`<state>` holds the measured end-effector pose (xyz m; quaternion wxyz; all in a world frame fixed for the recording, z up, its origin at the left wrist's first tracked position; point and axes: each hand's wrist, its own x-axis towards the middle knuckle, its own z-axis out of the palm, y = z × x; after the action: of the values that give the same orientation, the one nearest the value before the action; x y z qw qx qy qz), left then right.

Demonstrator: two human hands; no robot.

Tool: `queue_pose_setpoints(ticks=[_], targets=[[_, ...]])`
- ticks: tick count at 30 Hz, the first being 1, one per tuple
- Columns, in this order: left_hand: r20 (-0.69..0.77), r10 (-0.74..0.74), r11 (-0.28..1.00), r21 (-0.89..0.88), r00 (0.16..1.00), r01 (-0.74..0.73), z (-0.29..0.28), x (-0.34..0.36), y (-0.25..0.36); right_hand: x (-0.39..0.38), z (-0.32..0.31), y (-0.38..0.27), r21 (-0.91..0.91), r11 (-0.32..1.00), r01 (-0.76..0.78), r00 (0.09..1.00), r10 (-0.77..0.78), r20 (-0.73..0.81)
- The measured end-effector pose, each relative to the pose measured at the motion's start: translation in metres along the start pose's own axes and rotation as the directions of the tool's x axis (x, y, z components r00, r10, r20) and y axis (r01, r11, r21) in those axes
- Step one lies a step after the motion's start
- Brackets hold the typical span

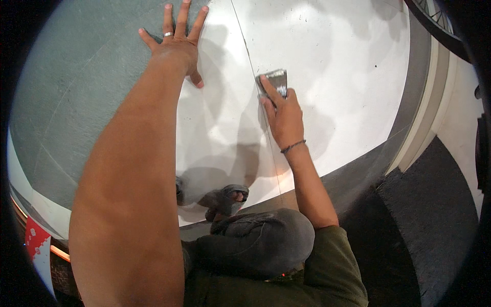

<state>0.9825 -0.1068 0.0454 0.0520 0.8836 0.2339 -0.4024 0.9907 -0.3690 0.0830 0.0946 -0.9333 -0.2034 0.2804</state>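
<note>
My left hand [177,50] lies flat with its fingers spread, a ring on one finger. It rests where the grey surface [87,77] meets the white panel [332,66]. In my right hand [285,116], a putty knife [278,79] with a broad metal blade is held against the white panel, index finger pressed along it. The blade sits beside a thin dark seam [247,48] that runs lengthwise down the panel. My fingers and palm hide the handle.
A bicycle wheel [452,41] stands at the far right, beyond a pale raised edge [429,97]. Dark flooring [434,204] spreads at the lower right. My bent knee [286,235] and foot [232,197] are close below. At the lower left is a red and white panel [37,240].
</note>
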Motion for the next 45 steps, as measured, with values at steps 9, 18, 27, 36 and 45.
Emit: queue_pose_setpoints(ticks=[9, 18, 27, 36, 45], targets=[[0.231, 0.066, 0.993, 0.076, 0.971, -0.085, -0.044, -0.017, 0.0, 0.015, -0.008, -0.016, -0.02, 0.999, -0.026, 0.997, 0.027, 0.072], [0.222, 0.064, 0.994, 0.075, 0.973, -0.082, -0.042, -0.016, -0.001, 0.033, -0.016, -0.03, -0.017, 0.999, -0.05, 0.994, 0.051, 0.101], [0.119, 0.086, 0.995, 0.047, 0.989, -0.092, -0.035, -0.02, -0.003, 0.045, -0.011, -0.032, 0.066, 0.998, 0.023, 1.0, -0.024, 0.02], [0.175, 0.074, 0.994, 0.067, 0.982, -0.086, -0.039, -0.016, 0.0, 0.062, -0.014, -0.038, 0.061, 0.996, 0.07, 0.997, -0.07, -0.014], [0.099, 0.078, 0.994, 0.064, 0.992, -0.085, -0.032, -0.022, 0.0, 0.046, -0.017, -0.035, 0.005, 0.999, 0.048, 0.998, -0.048, 0.03]])
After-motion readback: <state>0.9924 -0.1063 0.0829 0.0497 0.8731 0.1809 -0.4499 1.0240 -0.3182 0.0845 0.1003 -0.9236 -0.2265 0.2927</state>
